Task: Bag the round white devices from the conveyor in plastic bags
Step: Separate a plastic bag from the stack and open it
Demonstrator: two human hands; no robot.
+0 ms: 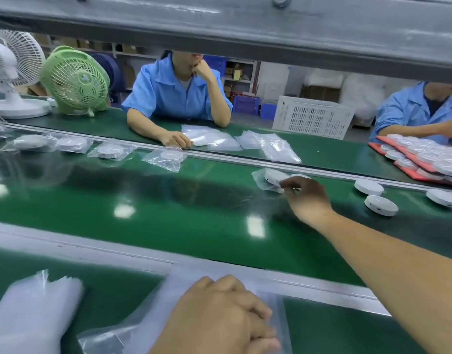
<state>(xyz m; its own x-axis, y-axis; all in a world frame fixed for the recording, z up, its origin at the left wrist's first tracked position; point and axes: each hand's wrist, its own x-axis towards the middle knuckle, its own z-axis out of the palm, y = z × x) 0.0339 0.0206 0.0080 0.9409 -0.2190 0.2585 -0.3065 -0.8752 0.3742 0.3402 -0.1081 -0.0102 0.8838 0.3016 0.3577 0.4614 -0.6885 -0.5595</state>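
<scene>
Right hand (306, 198) pinched bagged device (272, 176) on conveyor (168, 208), likely dropping it off; left hand's (219, 315) curled grip held empty bag (148, 320) ready.

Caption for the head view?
Right hand touches a bagged device on the conveyor; left hand rests on an empty bag.
</scene>
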